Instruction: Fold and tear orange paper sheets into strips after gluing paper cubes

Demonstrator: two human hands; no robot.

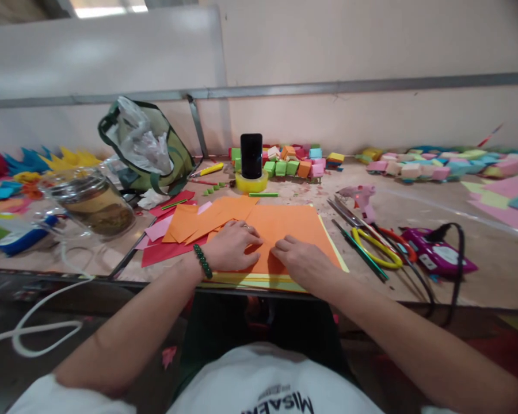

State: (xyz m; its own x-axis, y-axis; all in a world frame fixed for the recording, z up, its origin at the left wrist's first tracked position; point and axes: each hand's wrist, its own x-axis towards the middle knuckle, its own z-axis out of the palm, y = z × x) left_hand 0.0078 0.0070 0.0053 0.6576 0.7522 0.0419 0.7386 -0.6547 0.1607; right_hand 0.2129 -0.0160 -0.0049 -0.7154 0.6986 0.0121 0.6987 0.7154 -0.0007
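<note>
A sheet of orange paper [293, 221] lies on a stack of coloured sheets at the table's front edge. My left hand [235, 246], with a green bead bracelet [202, 261] at its wrist, rests on the sheet. Its fingers are bent and its thumb stands apart from them. To the right, my right hand [304, 261] has its fingers curled together against the same sheet; its thumb is hidden. Under the orange, yellow sheets [259, 282] show along the near edge. Smaller orange pieces [216, 215] overlap red paper [155, 253] beside my left hand.
Scissors [377, 247], a pink glue gun [360, 198] and a purple box with a cable [435, 253] lie right. A phone [251, 155] stands on a tape roll [251, 183]. Folded paper blocks [291, 167] line the back. A glass jar [95, 204] and green bag [176, 149] stand left.
</note>
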